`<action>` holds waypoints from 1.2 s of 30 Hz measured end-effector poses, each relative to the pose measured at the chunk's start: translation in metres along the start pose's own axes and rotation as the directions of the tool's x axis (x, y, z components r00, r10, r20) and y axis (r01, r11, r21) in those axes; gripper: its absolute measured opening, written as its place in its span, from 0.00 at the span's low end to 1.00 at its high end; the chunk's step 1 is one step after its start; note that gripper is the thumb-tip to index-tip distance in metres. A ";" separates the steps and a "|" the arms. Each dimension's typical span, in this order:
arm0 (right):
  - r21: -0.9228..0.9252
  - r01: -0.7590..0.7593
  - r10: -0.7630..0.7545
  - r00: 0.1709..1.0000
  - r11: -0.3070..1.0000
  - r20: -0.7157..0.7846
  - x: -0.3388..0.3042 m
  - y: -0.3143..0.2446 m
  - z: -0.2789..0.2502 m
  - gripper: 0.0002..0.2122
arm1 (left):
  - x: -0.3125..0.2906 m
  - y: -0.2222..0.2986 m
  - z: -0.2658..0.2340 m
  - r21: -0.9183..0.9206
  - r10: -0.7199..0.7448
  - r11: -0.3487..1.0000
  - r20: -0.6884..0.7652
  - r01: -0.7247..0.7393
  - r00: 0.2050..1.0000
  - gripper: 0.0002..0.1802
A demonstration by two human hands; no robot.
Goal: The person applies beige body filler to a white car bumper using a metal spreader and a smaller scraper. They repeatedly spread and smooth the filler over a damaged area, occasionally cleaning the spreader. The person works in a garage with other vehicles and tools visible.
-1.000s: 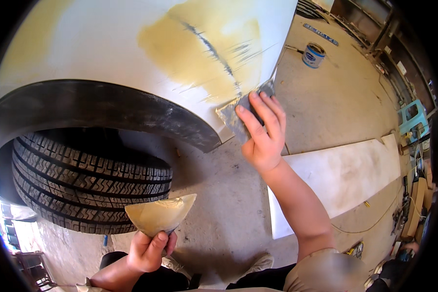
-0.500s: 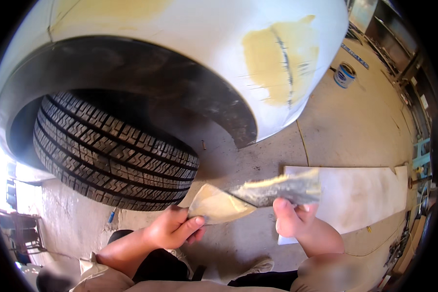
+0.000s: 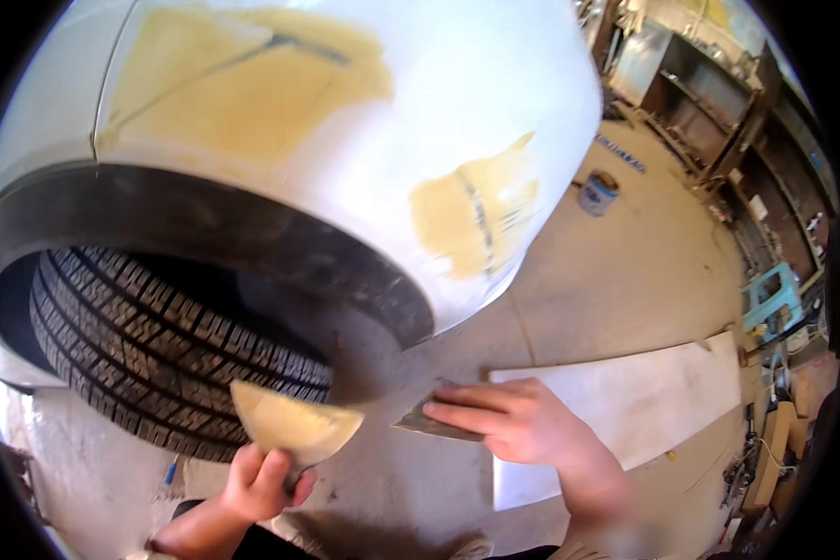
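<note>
My left hand (image 3: pixel 263 483) is closed around the lower end of a putty knife (image 3: pixel 294 422), whose wide blade is coated with pale yellow filler. Held in my right hand (image 3: pixel 537 425) is a dark grey flat spreader (image 3: pixel 431 425), with my fingers laid along its face; its edge points left. The two tools are apart, in front of the tire (image 3: pixel 149 359). Beyond them is a white car body panel (image 3: pixel 439 93), carrying a large yellow filler patch (image 3: pixel 243 112) with dark streaks and a smaller filler patch (image 3: pixel 448 224) near its right edge.
A black wheel arch trim (image 3: pixel 224 210) curves over the tire. On the concrete floor lies a white board (image 3: pixel 625 411) at the right. Farther back stand an open can (image 3: pixel 599 192), a light blue stool (image 3: pixel 773 299) and brown shelves (image 3: pixel 705 107). A blue-handled tool (image 3: pixel 171 469) lies beside the tire.
The tools, crossed and touching before, are now separated. My left hand turned its blade upward and moved left; my right hand lowered its spreader. The view shifted, showing more of the upper panel.
</note>
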State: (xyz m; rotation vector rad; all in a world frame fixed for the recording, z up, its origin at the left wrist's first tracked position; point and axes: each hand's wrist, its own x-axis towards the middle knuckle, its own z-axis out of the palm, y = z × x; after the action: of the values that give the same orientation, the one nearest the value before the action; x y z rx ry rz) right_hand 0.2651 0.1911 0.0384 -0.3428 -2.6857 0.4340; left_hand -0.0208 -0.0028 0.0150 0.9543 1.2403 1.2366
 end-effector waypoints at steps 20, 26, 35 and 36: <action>-0.596 -0.217 -0.392 0.576 0.773 -0.717 0.082 0.074 -0.028 0.18 | 0.001 -0.006 0.006 0.129 0.045 0.989 0.234 -0.076 0.971 0.27; -0.314 -0.046 -0.197 0.690 0.948 -0.696 0.034 0.037 0.009 0.16 | -0.001 -0.007 0.002 0.174 0.009 0.983 0.281 -0.060 0.960 0.29; 0.293 0.254 -0.168 0.943 0.922 -0.288 0.006 -0.007 0.041 0.23 | 0.012 -0.003 0.010 0.211 -0.024 0.977 0.248 -0.030 0.969 0.25; 0.310 0.206 -0.138 0.964 0.928 -0.225 0.005 -0.006 0.040 0.25 | 0.008 -0.003 0.010 0.202 -0.019 0.979 0.223 -0.027 0.975 0.24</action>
State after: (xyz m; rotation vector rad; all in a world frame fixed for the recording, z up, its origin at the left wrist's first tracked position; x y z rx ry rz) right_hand 0.2429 0.1773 0.0070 -0.0456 -2.3671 0.7421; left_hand -0.0109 0.0056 0.0122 1.2117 1.2006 0.9854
